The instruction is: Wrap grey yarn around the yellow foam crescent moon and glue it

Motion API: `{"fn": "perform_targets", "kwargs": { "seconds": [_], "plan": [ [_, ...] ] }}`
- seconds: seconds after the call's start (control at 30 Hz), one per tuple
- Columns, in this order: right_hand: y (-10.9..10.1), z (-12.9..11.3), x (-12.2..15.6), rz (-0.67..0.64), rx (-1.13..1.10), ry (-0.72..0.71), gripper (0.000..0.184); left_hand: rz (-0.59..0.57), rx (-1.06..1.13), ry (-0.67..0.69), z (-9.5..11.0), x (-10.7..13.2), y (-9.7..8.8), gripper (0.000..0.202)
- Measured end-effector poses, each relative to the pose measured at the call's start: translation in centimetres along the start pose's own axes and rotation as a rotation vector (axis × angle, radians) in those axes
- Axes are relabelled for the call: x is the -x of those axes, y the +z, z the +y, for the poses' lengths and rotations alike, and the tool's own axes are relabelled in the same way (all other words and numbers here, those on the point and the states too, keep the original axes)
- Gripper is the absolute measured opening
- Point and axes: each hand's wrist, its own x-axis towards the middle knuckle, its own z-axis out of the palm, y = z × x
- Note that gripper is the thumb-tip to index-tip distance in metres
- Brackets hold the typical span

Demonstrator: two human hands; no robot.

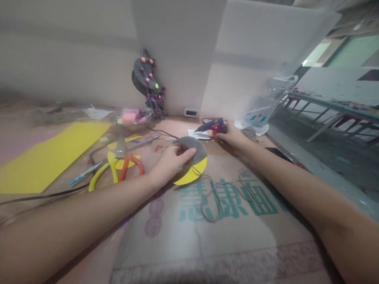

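My left hand [169, 162] pinches a round grey felt piece [197, 146] between thumb and fingers. A yellow crescent [192, 176] shows along the felt's lower right edge. Thin grey cord [217, 205] trails from it in loose loops over the printed cardboard [237, 244]. Beyond the felt, my right hand [232, 136] is closed around a dark blue glue gun [211, 125] with a lit red light. Its nozzle points left, above a small white card [195, 134], apart from the felt.
At left lie a yellow sheet [56, 157], yellow-handled pliers [99, 175], orange-handled scissors [126, 165] and a pen [84, 173]. A grey crescent with pompoms [145, 79] leans on the wall near a small white device [191, 112]. A white plastic container [260, 112] stands at right.
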Motion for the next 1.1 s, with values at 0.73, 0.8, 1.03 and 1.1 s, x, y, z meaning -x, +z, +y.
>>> {"fn": "perform_targets", "kwargs": {
  "seconds": [0.73, 0.8, 1.03, 1.1],
  "plan": [
    [-2.2, -5.1, 13.8, -0.043, -0.226, -0.158, 0.022, 0.118, -0.015, 0.074, -1.7, -0.5, -0.5, 0.037],
    [-1.8, -5.0, 14.4, -0.098, -0.195, -0.135, 0.023, 0.115, 0.016, 0.094, -1.7, -0.5, -0.5, 0.035],
    [-1.1, -4.5, 14.7, -0.195, -0.197, -0.132, 0.025, 0.109, 0.084, 0.084, -1.1, -0.2, -0.2, 0.035],
    [-1.0, -4.4, 14.6, -0.197, -0.193, -0.139, 0.024, 0.103, 0.081, 0.088, -1.0, -0.2, -0.1, 0.035]
  ]
}}
